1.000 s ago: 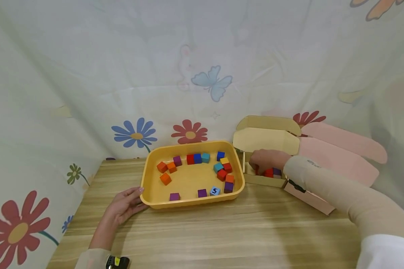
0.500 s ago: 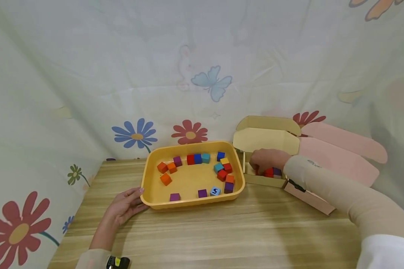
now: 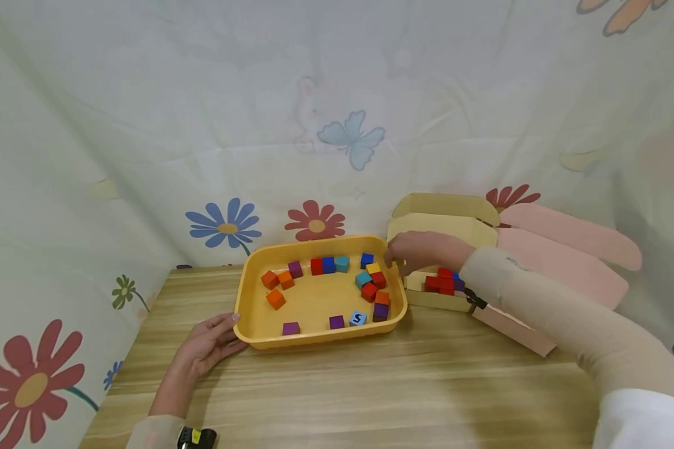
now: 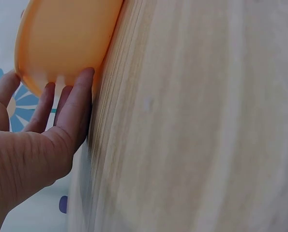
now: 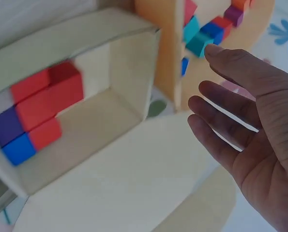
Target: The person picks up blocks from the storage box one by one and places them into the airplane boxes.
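Note:
A yellow tray (image 3: 314,342) holds several coloured cubes, among them a light-blue cube (image 3: 357,318) with a dark character. At its left end my left hand (image 3: 209,343) touches the outer wall with extended fingers; the left wrist view shows the fingertips against the tray (image 4: 68,38). My right hand (image 3: 427,249) is above the gap between the tray's right rim and a cream cardboard box (image 3: 438,302). In the right wrist view, that hand (image 5: 250,111) has spread fingers and holds nothing. Several red cubes (image 5: 37,108), a blue cube (image 5: 19,149) and a purple one sit together inside the box.
Behind the cream box stands its raised lid (image 3: 446,227). To its right lies an open pink box (image 3: 561,259), partly hidden by the right sleeve (image 3: 539,305). A patterned cloth (image 3: 258,125) hangs behind the wooden table (image 3: 337,393).
My right hand has lifted out of the cream box and moved left toward the tray's right rim, uncovering the red cubes. The left hand has stayed at the tray's left end.

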`<state>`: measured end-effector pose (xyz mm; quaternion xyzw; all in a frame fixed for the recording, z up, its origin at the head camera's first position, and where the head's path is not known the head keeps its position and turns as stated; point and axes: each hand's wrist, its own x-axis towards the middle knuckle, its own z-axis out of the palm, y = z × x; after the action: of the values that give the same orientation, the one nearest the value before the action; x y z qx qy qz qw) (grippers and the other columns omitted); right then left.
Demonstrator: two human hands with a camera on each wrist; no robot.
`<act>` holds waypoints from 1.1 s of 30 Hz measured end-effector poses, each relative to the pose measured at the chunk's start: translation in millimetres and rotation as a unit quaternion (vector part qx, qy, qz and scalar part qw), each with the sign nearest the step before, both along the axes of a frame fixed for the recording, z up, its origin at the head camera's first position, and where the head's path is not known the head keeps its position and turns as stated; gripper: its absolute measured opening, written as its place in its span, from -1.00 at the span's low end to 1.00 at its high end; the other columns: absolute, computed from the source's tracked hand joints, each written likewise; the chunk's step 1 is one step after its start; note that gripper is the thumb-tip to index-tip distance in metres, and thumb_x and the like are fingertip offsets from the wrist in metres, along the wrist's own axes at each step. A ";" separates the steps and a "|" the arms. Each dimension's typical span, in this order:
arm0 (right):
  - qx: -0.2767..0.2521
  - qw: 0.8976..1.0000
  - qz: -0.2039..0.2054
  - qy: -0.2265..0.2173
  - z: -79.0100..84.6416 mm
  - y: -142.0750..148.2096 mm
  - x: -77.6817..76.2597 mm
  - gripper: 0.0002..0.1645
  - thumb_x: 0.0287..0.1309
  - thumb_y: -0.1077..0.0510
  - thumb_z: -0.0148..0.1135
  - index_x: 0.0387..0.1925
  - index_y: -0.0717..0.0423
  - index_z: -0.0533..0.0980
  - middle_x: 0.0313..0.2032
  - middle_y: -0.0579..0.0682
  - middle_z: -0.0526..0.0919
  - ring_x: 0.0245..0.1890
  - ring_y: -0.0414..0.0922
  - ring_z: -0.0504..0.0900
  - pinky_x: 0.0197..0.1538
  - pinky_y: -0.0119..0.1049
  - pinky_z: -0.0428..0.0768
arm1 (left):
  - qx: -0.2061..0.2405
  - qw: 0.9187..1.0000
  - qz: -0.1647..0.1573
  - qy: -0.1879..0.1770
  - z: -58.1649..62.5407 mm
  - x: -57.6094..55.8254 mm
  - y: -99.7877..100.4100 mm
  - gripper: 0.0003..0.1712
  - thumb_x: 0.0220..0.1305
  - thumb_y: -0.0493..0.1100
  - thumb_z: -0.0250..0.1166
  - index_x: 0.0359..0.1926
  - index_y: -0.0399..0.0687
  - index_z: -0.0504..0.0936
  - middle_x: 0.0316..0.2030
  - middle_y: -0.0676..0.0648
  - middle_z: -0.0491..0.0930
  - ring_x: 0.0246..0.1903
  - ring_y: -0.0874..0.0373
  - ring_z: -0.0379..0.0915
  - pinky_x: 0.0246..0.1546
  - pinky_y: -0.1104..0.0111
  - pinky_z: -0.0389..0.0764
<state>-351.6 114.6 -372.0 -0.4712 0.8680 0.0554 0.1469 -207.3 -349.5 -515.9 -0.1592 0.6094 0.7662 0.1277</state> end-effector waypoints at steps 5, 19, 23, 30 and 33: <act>0.030 0.999 0.014 -0.016 -10.0 -28.5 3.7 -0.69 0.23 0.12 0.46 -0.01 0.10 0.67 -0.05 0.03 0.72 -0.10 -0.04 0.59 0.06 -0.20 0.68 | -0.004 1.000 -0.001 -0.001 -1.1 -0.5 -1.5 -0.14 0.42 0.01 0.32 0.51 -0.33 0.16 0.03 -0.13 0.69 0.00 0.04 0.67 0.13 0.00 0.64; 0.083 0.995 0.062 0.002 -57.0 -69.3 4.6 -0.71 0.23 0.15 0.46 -0.01 -0.02 0.65 -0.16 -0.08 0.63 -0.25 -0.15 0.52 -0.07 -0.41 0.63 | -0.027 1.000 -0.003 -0.007 0.2 1.2 0.7 -0.09 0.40 0.06 0.33 0.53 -0.29 0.15 0.19 -0.22 0.59 0.04 0.03 0.64 0.16 0.00 0.62; 0.075 0.995 0.069 0.020 -60.5 -75.4 5.4 -0.80 0.25 0.16 0.43 -0.09 -0.02 0.66 -0.22 -0.10 0.62 -0.30 -0.16 0.52 -0.15 -0.46 0.62 | -0.028 1.000 -0.003 -0.001 2.0 1.6 -0.7 -0.13 0.43 0.04 0.31 0.52 -0.31 0.15 0.15 -0.20 0.61 0.03 0.04 0.65 0.14 0.02 0.63; 0.064 0.995 0.072 0.031 -64.6 -78.3 3.1 -0.90 0.27 0.17 0.42 -0.19 -0.04 0.66 -0.31 -0.17 0.59 -0.33 -0.20 0.51 -0.17 -0.50 0.59 | -0.032 1.000 0.000 0.001 4.2 -0.1 0.0 -0.17 0.42 0.02 0.32 0.49 -0.31 0.21 0.13 -0.20 0.63 0.00 0.02 0.66 0.11 0.01 0.66; 0.051 0.996 0.064 0.035 -59.7 -79.4 2.5 -0.91 0.28 0.20 0.39 -0.19 -0.01 0.68 -0.31 -0.15 0.62 -0.31 -0.17 0.52 -0.14 -0.45 0.61 | -0.034 0.999 -0.003 0.001 4.6 0.6 0.5 -0.16 0.43 0.02 0.31 0.50 -0.32 0.19 0.12 -0.21 0.63 0.01 0.02 0.66 0.11 0.02 0.66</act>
<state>-349.1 35.1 -431.7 -0.5151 0.8369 0.1251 0.1366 -206.7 -349.0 -511.3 -0.1607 0.6355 0.7450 0.1238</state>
